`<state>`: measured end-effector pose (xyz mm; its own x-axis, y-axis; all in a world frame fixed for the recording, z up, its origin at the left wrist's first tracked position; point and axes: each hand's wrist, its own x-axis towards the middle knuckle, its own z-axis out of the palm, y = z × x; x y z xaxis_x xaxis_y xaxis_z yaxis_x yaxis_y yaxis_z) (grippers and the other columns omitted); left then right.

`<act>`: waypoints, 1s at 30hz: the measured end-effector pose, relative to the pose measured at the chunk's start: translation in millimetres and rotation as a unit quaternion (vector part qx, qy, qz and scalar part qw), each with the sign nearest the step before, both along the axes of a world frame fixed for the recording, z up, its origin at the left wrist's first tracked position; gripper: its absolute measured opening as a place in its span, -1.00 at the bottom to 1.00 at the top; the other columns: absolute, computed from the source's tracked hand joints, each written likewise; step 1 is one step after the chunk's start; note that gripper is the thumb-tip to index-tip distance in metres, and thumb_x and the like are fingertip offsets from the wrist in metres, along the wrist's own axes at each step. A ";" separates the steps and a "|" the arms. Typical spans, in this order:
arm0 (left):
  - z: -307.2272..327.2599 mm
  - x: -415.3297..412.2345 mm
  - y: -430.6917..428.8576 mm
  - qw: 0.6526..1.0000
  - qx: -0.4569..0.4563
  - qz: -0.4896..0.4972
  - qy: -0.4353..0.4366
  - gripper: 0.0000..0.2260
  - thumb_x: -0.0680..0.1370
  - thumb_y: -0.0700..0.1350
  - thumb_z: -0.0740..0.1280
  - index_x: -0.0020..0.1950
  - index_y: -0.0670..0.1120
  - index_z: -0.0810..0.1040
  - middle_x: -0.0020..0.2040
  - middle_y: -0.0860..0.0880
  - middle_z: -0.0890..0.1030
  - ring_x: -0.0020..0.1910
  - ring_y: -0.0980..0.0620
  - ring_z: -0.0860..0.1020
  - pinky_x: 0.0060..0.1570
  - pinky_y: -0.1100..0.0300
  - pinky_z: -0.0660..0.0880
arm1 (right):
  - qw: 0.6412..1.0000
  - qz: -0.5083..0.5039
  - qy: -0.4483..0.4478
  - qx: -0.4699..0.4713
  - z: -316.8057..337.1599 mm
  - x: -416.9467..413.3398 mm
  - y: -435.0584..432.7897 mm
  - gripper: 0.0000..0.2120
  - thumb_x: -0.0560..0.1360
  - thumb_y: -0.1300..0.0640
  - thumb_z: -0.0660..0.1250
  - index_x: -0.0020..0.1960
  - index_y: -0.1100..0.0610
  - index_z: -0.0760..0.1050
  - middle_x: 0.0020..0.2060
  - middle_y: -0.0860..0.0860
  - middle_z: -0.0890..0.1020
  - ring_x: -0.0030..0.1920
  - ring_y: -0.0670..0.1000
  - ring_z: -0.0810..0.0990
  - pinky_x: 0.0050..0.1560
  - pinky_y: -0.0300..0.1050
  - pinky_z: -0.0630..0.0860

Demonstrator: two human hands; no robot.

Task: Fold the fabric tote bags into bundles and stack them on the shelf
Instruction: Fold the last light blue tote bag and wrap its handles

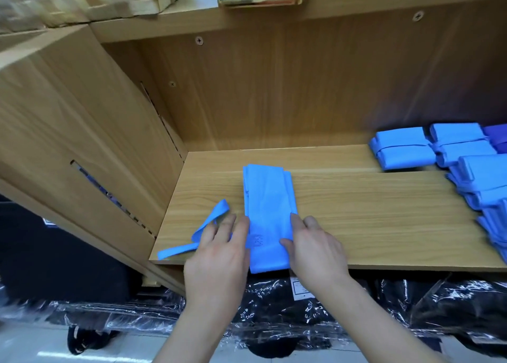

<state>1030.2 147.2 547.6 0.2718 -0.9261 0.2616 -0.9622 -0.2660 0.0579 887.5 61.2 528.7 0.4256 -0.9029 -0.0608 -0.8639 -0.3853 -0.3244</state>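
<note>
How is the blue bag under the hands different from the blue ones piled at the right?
The long blue fabric tote bag lies as a flat strip, handle loose; the blue fabric bundles are short, thick and tied round. Both are blue, on the wooden shelf.

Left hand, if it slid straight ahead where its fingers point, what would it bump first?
Probably the strap looped right at the left hand's fingertips; it may already be touching. Beyond that, only bare shelf until the back panel.
</note>
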 end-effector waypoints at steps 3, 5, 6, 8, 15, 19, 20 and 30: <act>6.4 -1.1 0.5 0.998 -0.049 -0.040 -0.006 -0.88 0.44 -0.03 0.34 -0.07 0.00 0.60 -0.07 0.10 0.65 -0.11 0.00 0.58 -0.51 0.11 0.50 | 1.000 -0.012 -0.006 0.003 3.2 -3.3 0.7 -0.58 0.61 -0.11 0.17 0.38 0.04 0.25 0.17 0.01 0.35 -0.10 0.12 0.55 -0.21 -0.10 0.33; 5.3 -0.5 -16.3 0.999 0.007 -0.041 0.024 -0.71 0.47 0.10 0.22 0.02 -0.02 0.62 0.00 0.03 0.66 -0.06 -0.05 0.61 -0.34 0.11 0.56 | 1.000 -0.008 -0.020 0.015 3.9 -5.3 0.0 -0.58 0.58 -0.10 0.23 0.38 0.02 0.27 0.20 -0.02 0.37 0.02 0.12 0.56 -0.13 -0.07 0.37; 1.2 -1.9 -26.1 0.998 0.040 -0.042 0.030 -0.63 0.49 0.13 0.25 0.17 -0.05 0.59 0.12 -0.06 0.64 0.03 -0.09 0.61 -0.19 0.09 0.58 | 0.999 -0.003 -0.035 0.026 3.0 -6.8 -1.1 -0.55 0.57 -0.07 0.26 0.40 0.01 0.26 0.22 -0.03 0.38 0.09 0.11 0.55 -0.06 -0.06 0.40; -8.2 -6.0 -39.9 0.988 0.129 -0.039 0.073 -0.42 0.54 0.17 0.28 0.48 -0.08 0.32 0.41 -0.17 0.42 0.29 -0.16 0.48 0.15 0.06 0.47 | 0.994 0.001 -0.089 0.066 2.5 -10.6 -5.8 -0.46 0.51 0.01 0.35 0.43 -0.02 0.24 0.22 -0.07 0.44 0.19 0.06 0.51 0.10 -0.05 0.45; -20.7 -4.8 -43.5 0.980 0.131 -0.060 0.136 -0.36 0.57 0.19 0.25 0.57 -0.01 0.12 0.53 -0.06 0.22 0.43 -0.08 0.22 0.37 0.18 0.14 | 0.964 -0.078 -0.201 0.155 6.5 6.5 -67.2 -0.31 0.48 -0.01 0.39 0.48 0.20 0.19 0.16 0.08 0.59 0.24 0.11 0.52 0.19 -0.03 0.45; -22.7 -9.6 -42.6 0.981 0.128 -0.053 0.134 -0.36 0.54 0.19 0.29 0.54 -0.02 0.20 0.50 -0.08 0.25 0.40 -0.11 0.24 0.36 0.10 0.21 | 0.965 -0.074 -0.192 0.164 11.2 22.5 -93.4 -0.21 0.42 0.05 0.49 0.49 0.21 0.16 0.35 0.13 0.46 0.33 0.12 0.44 0.25 -0.06 0.42; -22.9 -9.2 -41.1 0.983 0.125 -0.047 0.127 -0.36 0.51 0.20 0.33 0.51 -0.01 0.27 0.47 -0.09 0.28 0.38 -0.12 0.26 0.34 0.05 0.28 | 0.966 -0.068 -0.186 0.169 10.8 23.4 -96.2 -0.21 0.40 0.06 0.50 0.49 0.19 0.18 0.35 0.12 0.47 0.33 0.11 0.45 0.25 -0.07 0.42; -31.5 25.6 -12.4 0.923 0.230 -0.285 0.121 -0.12 0.39 0.18 0.42 0.57 0.18 -0.02 0.55 0.27 -0.19 0.50 0.29 -0.25 0.50 0.24 -0.16 | 0.981 -0.009 -0.152 0.121 10.6 16.6 -94.5 -0.59 0.40 0.12 0.47 0.09 0.04 0.28 -0.07 0.03 0.58 -0.02 0.12 0.54 -0.05 -0.03 0.48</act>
